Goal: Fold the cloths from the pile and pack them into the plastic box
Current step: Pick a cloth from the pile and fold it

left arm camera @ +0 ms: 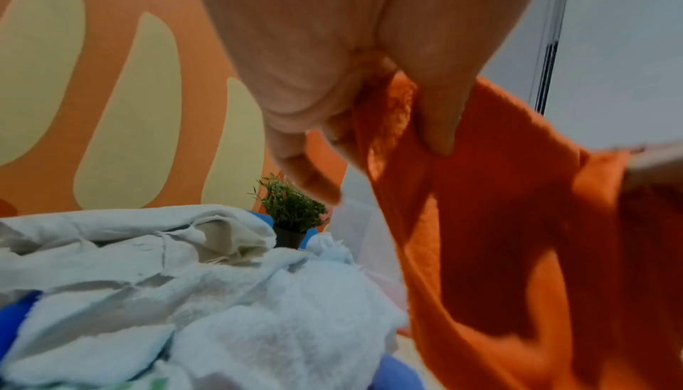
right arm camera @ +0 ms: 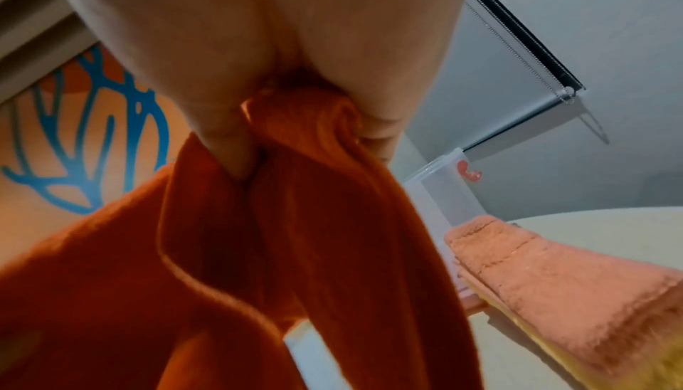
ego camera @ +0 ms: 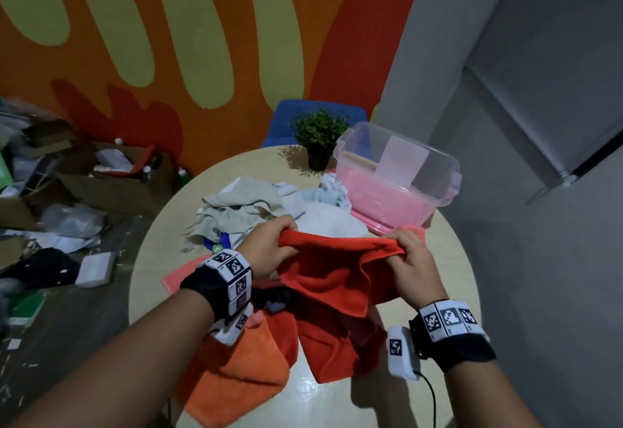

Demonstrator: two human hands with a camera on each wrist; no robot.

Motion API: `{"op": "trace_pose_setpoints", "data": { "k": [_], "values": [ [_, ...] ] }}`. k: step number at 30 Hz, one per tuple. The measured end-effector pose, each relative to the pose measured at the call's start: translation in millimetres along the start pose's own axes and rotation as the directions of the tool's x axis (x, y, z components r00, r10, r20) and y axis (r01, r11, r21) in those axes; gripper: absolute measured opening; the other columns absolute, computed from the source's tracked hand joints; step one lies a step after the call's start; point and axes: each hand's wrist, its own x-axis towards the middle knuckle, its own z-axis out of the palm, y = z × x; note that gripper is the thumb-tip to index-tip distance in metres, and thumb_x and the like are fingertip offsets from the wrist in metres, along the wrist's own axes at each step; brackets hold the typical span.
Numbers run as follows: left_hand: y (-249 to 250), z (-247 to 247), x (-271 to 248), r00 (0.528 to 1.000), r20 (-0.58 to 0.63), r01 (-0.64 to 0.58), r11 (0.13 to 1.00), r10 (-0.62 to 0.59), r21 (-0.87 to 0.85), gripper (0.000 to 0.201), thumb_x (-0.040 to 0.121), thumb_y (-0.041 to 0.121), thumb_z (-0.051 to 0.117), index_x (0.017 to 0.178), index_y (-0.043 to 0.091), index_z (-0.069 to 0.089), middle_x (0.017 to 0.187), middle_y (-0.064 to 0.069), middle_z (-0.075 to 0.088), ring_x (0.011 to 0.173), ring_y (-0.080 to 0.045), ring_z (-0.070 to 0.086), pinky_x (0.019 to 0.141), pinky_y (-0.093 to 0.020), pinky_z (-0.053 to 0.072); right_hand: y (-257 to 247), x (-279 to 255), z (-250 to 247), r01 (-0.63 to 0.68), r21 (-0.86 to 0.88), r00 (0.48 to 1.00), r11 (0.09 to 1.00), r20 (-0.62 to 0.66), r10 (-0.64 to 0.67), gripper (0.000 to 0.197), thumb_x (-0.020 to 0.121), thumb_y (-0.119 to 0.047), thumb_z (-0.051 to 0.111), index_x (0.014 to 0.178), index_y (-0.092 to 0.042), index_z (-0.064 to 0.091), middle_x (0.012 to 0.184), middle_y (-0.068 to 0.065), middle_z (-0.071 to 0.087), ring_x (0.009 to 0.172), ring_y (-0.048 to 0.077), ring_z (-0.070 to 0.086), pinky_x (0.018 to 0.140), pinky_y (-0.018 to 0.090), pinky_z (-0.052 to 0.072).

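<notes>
A: What does the cloth look like?

B: The red-orange cloth [ego camera: 337, 279] is a fleecy towel, held up above the round table [ego camera: 451, 259], its top edge stretched between both hands and the rest hanging in loose folds.

A: And the hands?

B: The left hand [ego camera: 269, 248] has fingers and thumb curled round one top corner; the right hand [ego camera: 413, 259] pinches the other.

A: Where are the rest?

B: The pale cloths of the pile [ego camera: 256, 205] lie behind it. The plastic box [ego camera: 401, 174] sits far right, with pink inside.
</notes>
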Motion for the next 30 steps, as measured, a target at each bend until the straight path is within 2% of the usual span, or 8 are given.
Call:
{"op": "trace_pose_setpoints", "data": {
  "k": [5, 10, 12, 18, 23, 25, 28, 30],
  "values": [
    [15, -9, 5, 0.993, -0.115, 0.011, 0.975, -0.037, -0.222, 0.036, 0.075, -0.005, 0.067, 0.079, 0.026, 0.050, 0.077, -0.004, 0.066, 0.068, -0.023, 0.062, 0.066, -0.038, 0.052, 16, -9, 22, -0.165, -0.058, 0.973, 0.985, 0.153, 0.172, 0.014, 0.071, -0.010, 0.060, 0.075, -0.023, 0.055, 0.080, 0.006, 0.064, 0.072, 0.017, 0.058, 0.070, 0.037, 0.047],
    [33, -11, 8, 0.985, -0.139, 0.047, 0.938, -0.101, -0.344, 0.019, 0.081, 0.006, 0.069, 0.088, 0.023, 0.063, 0.074, -0.009, 0.070, 0.066, -0.031, 0.064, 0.064, -0.043, 0.055, 10, -16, 42, -0.232, -0.058, 0.917, 0.971, 0.320, 0.238, 0.013, 0.069, -0.016, 0.056, 0.079, -0.024, 0.060, 0.072, -0.004, 0.067, 0.064, 0.016, 0.060, 0.063, 0.033, 0.049],
    [40, -10, 5, 0.990, -0.089, 0.069, 0.922, -0.111, -0.382, 0.020, 0.084, 0.003, 0.065, 0.092, 0.021, 0.061, 0.069, -0.008, 0.072, 0.062, -0.032, 0.066, 0.060, -0.042, 0.055, -2, -15, 45, -0.216, -0.024, 0.927, 0.976, 0.308, 0.213, 0.019, 0.064, -0.020, 0.057, 0.081, -0.025, 0.064, 0.081, -0.001, 0.069, 0.071, 0.022, 0.063, 0.070, 0.036, 0.052],
    [52, -3, -1, 0.997, -0.013, 0.068, 0.933, -0.078, -0.354, 0.034, 0.084, -0.001, 0.060, 0.098, 0.026, 0.043, 0.066, -0.018, 0.067, 0.045, -0.022, 0.049, 0.048, -0.034, 0.039, -37, -6, 52, -0.038, 0.084, 0.982, 0.996, 0.190, 0.022, 0.035, 0.078, -0.039, 0.077, 0.106, -0.035, 0.056, 0.108, -0.018, 0.062, 0.096, 0.006, 0.063, 0.081, 0.026, 0.053],
    [59, -6, -3, 0.995, 0.052, -0.064, 0.945, 0.085, -0.321, 0.053, 0.084, 0.002, 0.066, 0.123, 0.034, 0.050, 0.083, -0.003, 0.073, 0.072, -0.008, 0.065, 0.073, -0.025, 0.049, -48, 0, 59, 0.047, -0.030, 0.995, 0.998, 0.094, -0.043, 0.015, 0.085, -0.019, 0.072, 0.096, -0.025, 0.064, 0.095, -0.010, 0.065, 0.082, 0.008, 0.064, 0.074, 0.034, 0.055],
    [56, -11, -1, 0.988, 0.063, -0.121, 0.963, 0.140, -0.239, 0.042, 0.083, 0.006, 0.070, 0.116, 0.030, 0.060, 0.092, 0.005, 0.072, 0.089, -0.005, 0.066, 0.082, -0.025, 0.051, -47, 0, 59, 0.128, -0.102, 0.992, 0.987, 0.032, -0.125, 0.012, 0.086, -0.014, 0.069, 0.096, -0.021, 0.067, 0.096, -0.008, 0.065, 0.089, 0.008, 0.061, 0.077, 0.028, 0.053],
    [56, -17, 0, 0.979, 0.101, -0.162, 0.977, 0.176, -0.140, 0.022, 0.077, 0.029, 0.077, 0.092, 0.032, 0.062, 0.090, 0.004, 0.065, 0.075, -0.007, 0.061, 0.070, -0.032, 0.049, -51, 1, 57, 0.173, -0.083, 0.984, 0.981, -0.022, -0.175, 0.021, 0.083, -0.001, 0.065, 0.094, -0.018, 0.068, 0.101, -0.006, 0.060, 0.095, 0.004, 0.058, 0.077, 0.017, 0.050],
    [61, -20, 0, 0.975, 0.071, -0.204, 0.975, 0.210, -0.085, 0.024, 0.074, 0.047, 0.074, 0.083, 0.032, 0.057, 0.096, 0.006, 0.059, 0.077, -0.013, 0.060, 0.073, -0.033, 0.050, -55, 4, 56, 0.177, -0.057, 0.983, 0.982, -0.032, -0.179, 0.030, 0.082, 0.003, 0.064, 0.098, -0.021, 0.071, 0.102, -0.006, 0.057, 0.088, 0.004, 0.057, 0.075, 0.017, 0.049]
  ]
}}
